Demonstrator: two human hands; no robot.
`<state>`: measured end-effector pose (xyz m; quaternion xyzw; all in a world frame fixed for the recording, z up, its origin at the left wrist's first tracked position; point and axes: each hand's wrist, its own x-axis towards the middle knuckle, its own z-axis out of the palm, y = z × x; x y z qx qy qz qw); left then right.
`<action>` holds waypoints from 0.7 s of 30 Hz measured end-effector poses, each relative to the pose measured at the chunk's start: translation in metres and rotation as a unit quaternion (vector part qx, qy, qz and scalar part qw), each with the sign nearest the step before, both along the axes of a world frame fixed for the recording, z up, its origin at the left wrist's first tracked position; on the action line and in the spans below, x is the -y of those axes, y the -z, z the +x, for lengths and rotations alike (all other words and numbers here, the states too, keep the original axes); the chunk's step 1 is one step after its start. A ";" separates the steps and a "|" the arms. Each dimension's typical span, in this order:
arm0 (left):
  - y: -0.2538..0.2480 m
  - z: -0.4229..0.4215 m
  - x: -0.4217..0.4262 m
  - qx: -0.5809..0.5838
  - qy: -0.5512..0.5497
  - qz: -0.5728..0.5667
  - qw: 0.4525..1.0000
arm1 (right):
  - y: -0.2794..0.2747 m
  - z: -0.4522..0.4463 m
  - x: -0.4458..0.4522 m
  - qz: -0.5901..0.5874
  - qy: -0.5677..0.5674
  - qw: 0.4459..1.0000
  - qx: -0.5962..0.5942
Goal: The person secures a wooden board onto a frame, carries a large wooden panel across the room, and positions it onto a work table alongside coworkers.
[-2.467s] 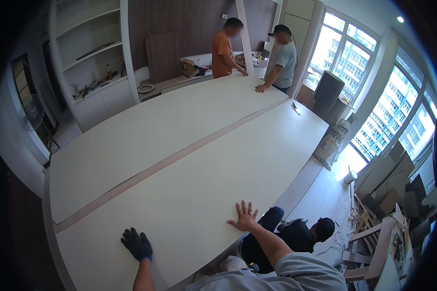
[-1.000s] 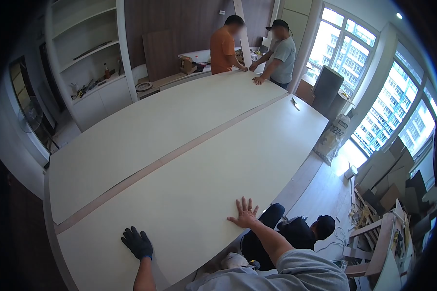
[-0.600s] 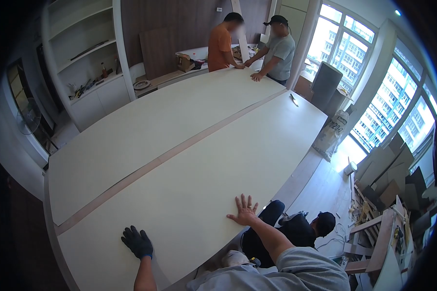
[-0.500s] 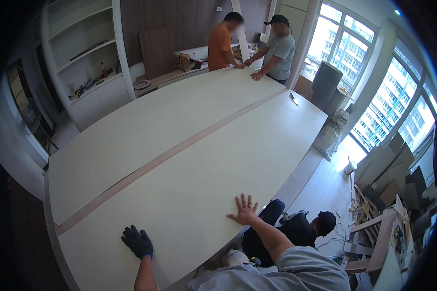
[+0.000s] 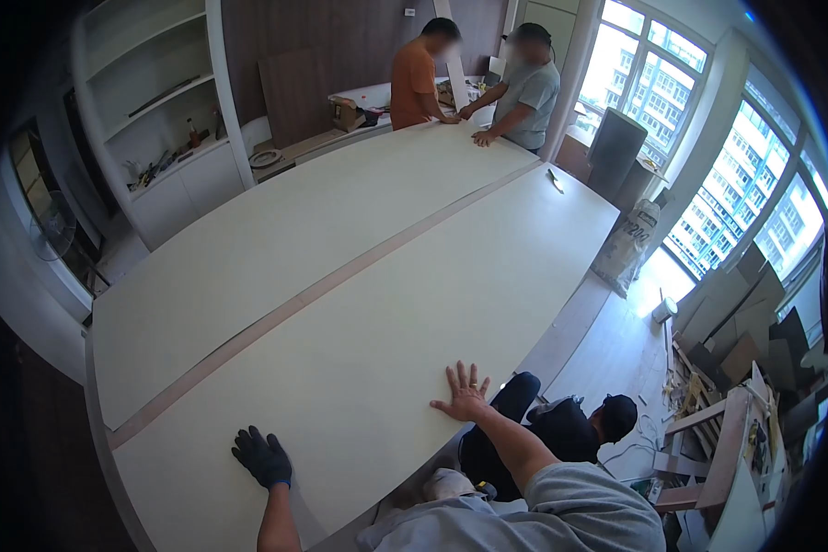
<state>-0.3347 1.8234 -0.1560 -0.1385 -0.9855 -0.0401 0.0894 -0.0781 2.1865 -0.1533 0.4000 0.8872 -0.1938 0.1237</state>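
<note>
My left hand (image 5: pixel 262 458), in a dark glove, lies flat with fingers spread on the near white sheet (image 5: pixel 368 340). Bare and spread, my right hand (image 5: pixel 463 393) rests on the same sheet near its right edge. A second white sheet (image 5: pixel 294 239) lies beyond, and between the two runs a strip of pinkish-brown board (image 5: pixel 313 292). At the far right end of the near sheet is a small knife-like tool (image 5: pixel 556 181), too small to make out fully.
Two people, one in an orange shirt (image 5: pixel 416 83) and one in a grey shirt (image 5: pixel 530 92), stand at the far edge. A person in dark clothes (image 5: pixel 561 432) crouches beside my right arm. A sack (image 5: pixel 627 248), a bucket (image 5: pixel 664 310) and wood scraps (image 5: pixel 708 405) lie right.
The view has shifted slightly. The far person in grey has turned their head a little. Both my hands stay in place on the sheet.
</note>
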 end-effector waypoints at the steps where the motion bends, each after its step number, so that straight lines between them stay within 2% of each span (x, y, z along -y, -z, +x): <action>1: 0.000 0.000 0.001 0.001 0.000 -0.002 1.000 | 0.000 0.000 0.000 -0.001 0.000 1.000 0.000; 21: -0.006 0.002 0.000 0.003 0.001 0.001 1.000 | -0.002 -0.001 0.001 0.002 -0.004 1.000 0.009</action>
